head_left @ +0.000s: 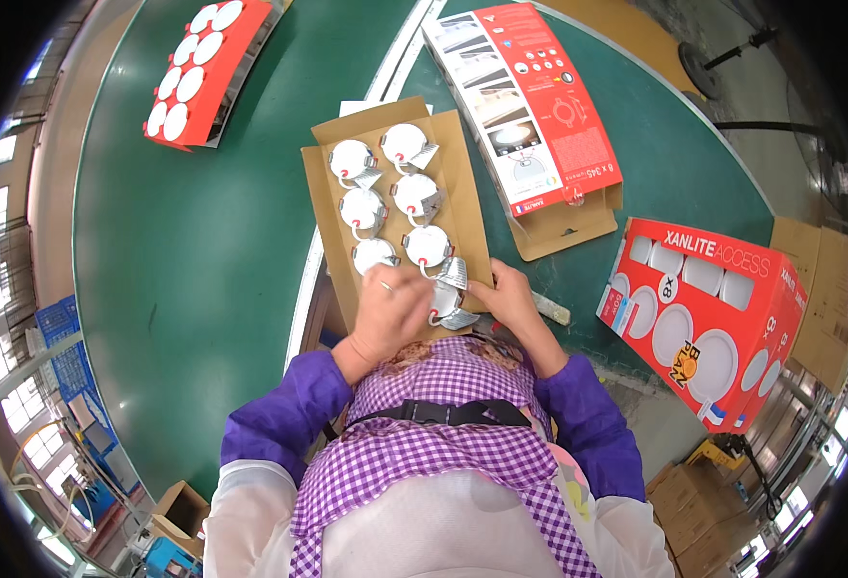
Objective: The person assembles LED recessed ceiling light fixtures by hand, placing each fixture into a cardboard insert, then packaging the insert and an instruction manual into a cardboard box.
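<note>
In front of me lies a shallow brown cardboard tray (479, 226) holding two columns of white round spotlights (416, 195) with silver metal parts and short white cables. My left hand (387, 306) is over the near left part of the tray, its fingers curled together by a spotlight (374, 253); whatever is inside them is hidden. At the near right edge, my right hand (508, 297) grips the tray's side wall, thumb inward. Beside that thumb sit a silver ribbed part (453, 273) and the nearest spotlight (446, 303), partly covered.
A red and white carton (549, 106) lies beyond the tray to the right, its brown flap open. Another red carton (679, 318) with round windows stands at the right. Far left, a red holder (195, 72) carries several white discs on the green table (188, 318).
</note>
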Demonstrator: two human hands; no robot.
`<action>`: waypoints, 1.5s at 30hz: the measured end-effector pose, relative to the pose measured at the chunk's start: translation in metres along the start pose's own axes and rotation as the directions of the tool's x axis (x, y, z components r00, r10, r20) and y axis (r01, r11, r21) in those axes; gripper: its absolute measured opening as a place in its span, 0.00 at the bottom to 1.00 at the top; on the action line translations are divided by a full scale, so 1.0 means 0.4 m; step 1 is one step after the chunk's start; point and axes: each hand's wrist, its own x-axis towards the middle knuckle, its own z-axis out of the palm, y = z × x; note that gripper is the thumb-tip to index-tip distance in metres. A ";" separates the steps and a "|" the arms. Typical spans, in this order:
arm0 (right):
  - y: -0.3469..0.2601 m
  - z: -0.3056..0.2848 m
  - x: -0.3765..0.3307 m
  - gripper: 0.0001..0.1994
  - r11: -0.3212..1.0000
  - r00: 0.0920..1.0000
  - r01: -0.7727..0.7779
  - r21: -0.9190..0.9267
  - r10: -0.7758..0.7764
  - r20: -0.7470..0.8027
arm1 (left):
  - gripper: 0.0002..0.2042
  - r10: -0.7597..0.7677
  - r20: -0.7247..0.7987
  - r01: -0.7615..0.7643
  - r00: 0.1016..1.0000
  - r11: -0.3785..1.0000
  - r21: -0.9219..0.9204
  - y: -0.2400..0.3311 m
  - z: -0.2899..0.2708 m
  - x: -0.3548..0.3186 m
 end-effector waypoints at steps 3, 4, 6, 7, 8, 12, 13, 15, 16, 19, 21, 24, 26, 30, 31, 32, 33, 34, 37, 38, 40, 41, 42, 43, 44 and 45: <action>-0.015 -0.003 -0.009 0.17 0.996 0.999 0.045 0.080 -0.044 -0.011 | 0.10 -0.263 -0.313 0.295 0.913 0.954 0.059 -0.057 -0.060 0.047; -0.016 -0.007 -0.010 0.17 0.994 0.999 0.040 0.106 -0.038 -0.019 | 0.10 -0.269 -0.340 0.311 0.901 0.947 0.077 -0.084 -0.079 0.072; -0.027 -0.009 -0.006 0.16 0.990 0.999 0.031 0.135 -0.027 -0.029 | 0.12 -0.293 -0.339 0.333 0.894 0.941 0.064 -0.132 -0.097 0.096; -0.039 -0.017 -0.005 0.15 0.999 0.999 -0.044 0.030 0.044 -0.006 | 0.13 -0.318 -0.338 0.355 0.886 0.933 0.052 -0.145 -0.098 0.113; -0.048 -0.023 -0.004 0.15 0.990 0.993 -0.117 -0.075 0.118 0.008 | 0.13 -0.315 -0.332 0.349 0.889 0.936 0.046 -0.151 -0.094 0.131; -0.054 -0.012 -0.010 0.12 0.970 0.992 -0.095 0.222 0.110 -0.057 | 0.16 -0.302 -0.253 0.305 0.919 0.952 -0.027 -0.184 -0.070 0.209; -0.051 -0.007 -0.012 0.12 0.970 0.992 -0.084 0.229 0.104 -0.076 | 0.16 -0.316 -0.248 0.317 0.916 0.948 -0.034 -0.198 -0.063 0.236; -0.044 -0.001 -0.016 0.12 0.972 0.989 -0.084 0.219 0.108 -0.099 | 0.16 -0.343 -0.213 0.340 0.915 0.939 -0.049 -0.217 -0.050 0.282; -0.045 -0.002 -0.018 0.12 0.970 0.988 -0.090 0.227 0.116 -0.103 | 0.16 -0.340 -0.202 0.337 0.918 0.940 -0.047 -0.224 -0.049 0.304; -0.051 -0.005 -0.021 0.12 0.990 0.987 -0.111 0.091 0.120 -0.102 | 0.16 -0.293 -0.100 0.302 0.951 0.948 0.098 -0.253 -0.044 0.353; -0.054 -0.005 -0.019 0.12 0.993 0.987 -0.091 0.081 0.100 -0.122 | 0.16 -0.272 -0.035 0.274 0.962 0.952 0.139 -0.268 -0.043 0.378; -0.056 -0.006 -0.021 0.12 0.994 0.988 -0.055 0.091 0.067 -0.139 | 0.14 -0.226 0.036 0.217 0.973 0.961 0.172 -0.282 -0.033 0.399; -0.051 -0.010 -0.021 0.13 0.991 0.987 -0.049 0.122 0.067 -0.143 | 0.14 -0.231 0.129 0.201 0.964 0.957 0.209 -0.273 -0.033 0.410; -0.048 -0.014 -0.016 0.13 0.987 0.989 -0.071 0.142 0.088 -0.120 | 0.16 -0.259 0.182 0.231 0.949 0.959 0.164 -0.271 -0.044 0.417; -0.050 -0.015 -0.015 0.13 0.987 0.990 -0.056 0.149 0.075 -0.119 | 0.17 -0.298 0.215 0.268 0.930 0.950 0.159 -0.269 -0.050 0.418; -0.047 -0.014 -0.015 0.13 0.986 0.990 -0.060 0.157 0.079 -0.117 | 0.18 -0.336 0.248 0.306 0.908 0.939 0.155 -0.267 -0.054 0.421; -0.044 -0.013 -0.015 0.12 0.990 0.989 -0.040 0.132 0.058 -0.139 | 0.18 -0.338 0.255 0.306 0.906 0.939 0.159 -0.263 -0.054 0.423; -0.042 -0.012 -0.015 0.11 0.994 0.986 -0.020 0.105 0.037 -0.161 | 0.18 -0.346 0.265 0.308 0.900 0.935 0.176 -0.260 -0.056 0.425; -0.040 -0.009 -0.015 0.11 0.995 0.983 -0.017 0.100 0.035 -0.181 | 0.18 -0.349 0.275 0.299 0.896 0.931 0.207 -0.259 -0.053 0.431; -0.039 -0.008 -0.015 0.11 0.995 0.983 -0.020 0.103 0.038 -0.178 | 0.18 -0.341 0.272 0.287 0.900 0.932 0.220 -0.259 -0.052 0.431; -0.038 -0.007 -0.014 0.11 0.991 0.982 -0.023 0.130 0.047 -0.184 | 0.16 -0.331 0.270 0.286 0.904 0.939 0.193 -0.260 -0.046 0.430; -0.041 -0.009 -0.014 0.11 0.991 0.982 -0.025 0.133 0.049 -0.181 | 0.15 -0.317 0.265 0.281 0.911 0.945 0.166 -0.262 -0.043 0.429; -0.047 -0.016 -0.014 0.11 0.989 0.987 -0.051 0.137 0.071 -0.146 | 0.15 -0.320 0.267 0.283 0.909 0.944 0.168 -0.264 -0.043 0.427; -0.051 -0.021 -0.014 0.12 0.987 0.989 -0.079 0.139 0.096 -0.114 | 0.14 -0.350 0.259 0.331 0.900 0.937 0.113 -0.266 -0.040 0.424; -0.051 -0.022 -0.014 0.12 0.986 0.989 -0.082 0.142 0.098 -0.113 | 0.13 -0.379 0.254 0.377 0.890 0.924 0.058 -0.267 -0.038 0.423; -0.051 -0.023 -0.012 0.12 0.988 0.988 -0.090 0.123 0.104 -0.111 | 0.13 -0.378 0.257 0.376 0.889 0.925 0.059 -0.270 -0.037 0.422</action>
